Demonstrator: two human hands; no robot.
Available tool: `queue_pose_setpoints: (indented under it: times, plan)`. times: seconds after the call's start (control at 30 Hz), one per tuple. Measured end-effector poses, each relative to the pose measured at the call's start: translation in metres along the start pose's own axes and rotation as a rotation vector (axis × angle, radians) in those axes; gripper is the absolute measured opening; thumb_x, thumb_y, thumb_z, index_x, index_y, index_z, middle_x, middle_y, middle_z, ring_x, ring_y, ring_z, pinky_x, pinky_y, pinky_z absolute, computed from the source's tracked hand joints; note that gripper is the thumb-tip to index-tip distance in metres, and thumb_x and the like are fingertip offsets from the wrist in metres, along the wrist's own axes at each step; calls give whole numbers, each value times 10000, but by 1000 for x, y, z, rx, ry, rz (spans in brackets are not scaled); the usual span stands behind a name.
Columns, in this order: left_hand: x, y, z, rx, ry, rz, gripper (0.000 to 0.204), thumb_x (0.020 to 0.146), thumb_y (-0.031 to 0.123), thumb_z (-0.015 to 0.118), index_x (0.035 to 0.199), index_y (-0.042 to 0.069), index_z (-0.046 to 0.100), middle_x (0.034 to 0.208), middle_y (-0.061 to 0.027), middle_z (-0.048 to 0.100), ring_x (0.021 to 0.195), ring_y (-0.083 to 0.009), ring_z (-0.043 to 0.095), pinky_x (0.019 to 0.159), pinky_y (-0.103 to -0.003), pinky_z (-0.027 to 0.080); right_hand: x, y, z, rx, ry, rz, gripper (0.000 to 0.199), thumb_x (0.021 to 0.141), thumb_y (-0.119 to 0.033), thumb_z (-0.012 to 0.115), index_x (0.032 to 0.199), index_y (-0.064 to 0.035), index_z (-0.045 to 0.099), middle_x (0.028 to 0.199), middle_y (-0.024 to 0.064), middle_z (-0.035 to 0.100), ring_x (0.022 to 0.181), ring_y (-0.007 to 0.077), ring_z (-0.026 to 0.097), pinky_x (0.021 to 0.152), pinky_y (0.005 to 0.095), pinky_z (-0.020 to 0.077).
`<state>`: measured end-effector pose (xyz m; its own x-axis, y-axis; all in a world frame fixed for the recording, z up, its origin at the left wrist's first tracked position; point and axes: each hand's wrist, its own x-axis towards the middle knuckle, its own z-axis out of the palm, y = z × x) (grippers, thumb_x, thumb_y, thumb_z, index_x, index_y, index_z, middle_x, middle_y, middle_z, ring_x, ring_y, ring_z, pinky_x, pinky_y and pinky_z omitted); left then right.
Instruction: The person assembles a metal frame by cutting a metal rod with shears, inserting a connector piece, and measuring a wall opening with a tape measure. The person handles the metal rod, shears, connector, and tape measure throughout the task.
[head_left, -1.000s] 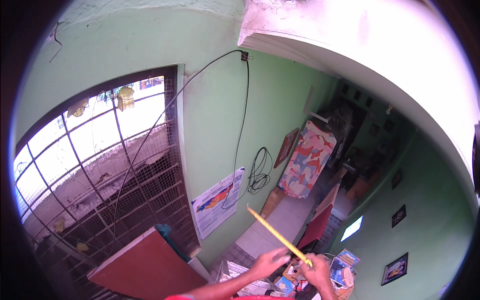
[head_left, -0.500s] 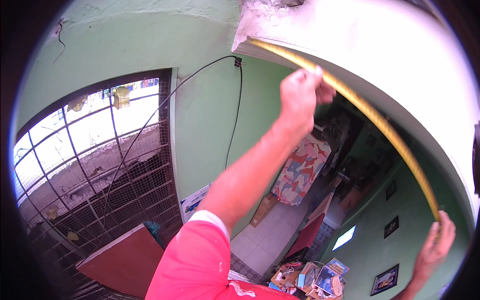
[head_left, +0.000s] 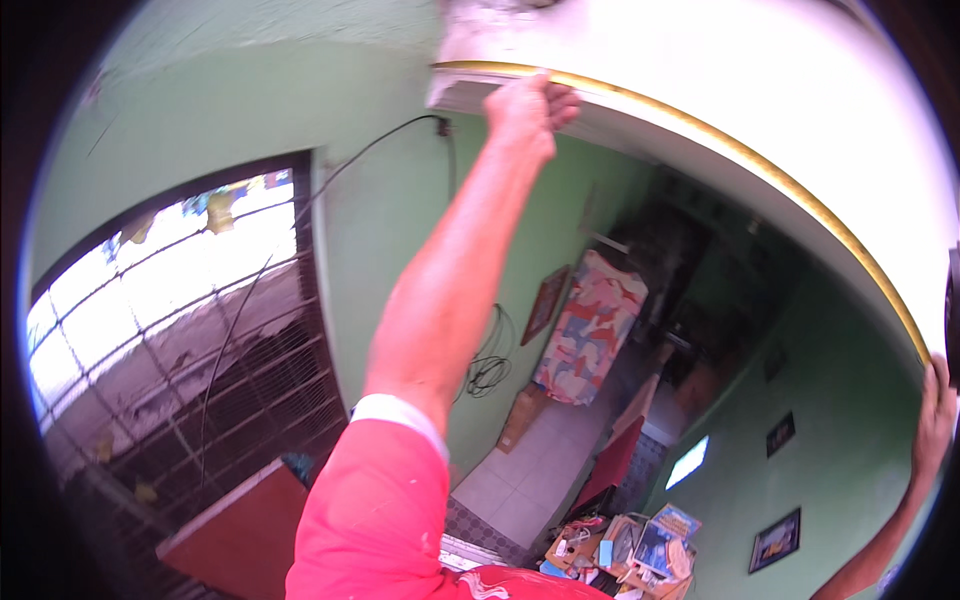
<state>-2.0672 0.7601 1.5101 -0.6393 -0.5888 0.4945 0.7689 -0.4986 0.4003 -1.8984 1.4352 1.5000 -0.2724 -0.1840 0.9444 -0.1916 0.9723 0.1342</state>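
A yellow tape measure blade (head_left: 800, 191) runs in a long curve along the lower edge of a white beam (head_left: 760, 80) overhead. My left hand (head_left: 528, 110) is raised near the beam's left end, its fingers curled and its thumb on the blade against the edge. Past it, the blade reaches on to the beam's left corner. Far to the right, my right hand (head_left: 934, 415) holds the other visible end of the blade at the beam. Whether a tape case sits in that hand is hidden.
A barred, meshed window (head_left: 180, 320) fills the left wall, with a reddish-brown board (head_left: 235, 535) below. A black cable (head_left: 385, 140) hangs on the green wall. Below are a patterned cloth (head_left: 592, 325) and a cluttered pile (head_left: 640, 550); picture frames (head_left: 776, 540) hang at right.
Both hands have moved up to the beam, the left one also leftward and the right one rightward. The blade, which hung below the beam, now lies along its edge.
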Motion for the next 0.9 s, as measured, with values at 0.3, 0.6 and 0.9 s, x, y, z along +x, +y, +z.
queue_pose_setpoints:
  times: [0.3,0.6,0.9]
  plan:
    - [-226,-43,52,385,-627,291,212,1139,177,680,1095,-16,754,945,-48,702,878,-127,640,817,-327,522,-105,-189,83,924,-307,349,221,1102,-264,715,1194,-73,778,1072,43,717,1047,170,665,937,366,550]
    - [-337,-145,-3,681,-1048,-147,135,1059,63,732,1072,-68,705,951,-60,677,872,-118,641,775,-295,537,-243,-280,147,1618,-565,771,353,1175,-300,657,1141,23,794,966,-7,749,960,52,654,850,272,554]
    - [-321,-144,-64,542,-1184,-1003,741,1075,282,765,1661,33,388,1463,-136,609,1243,-224,689,815,-302,599,-200,-290,127,1587,66,850,276,1162,-221,658,1015,6,714,856,-18,656,809,41,584,690,264,508]
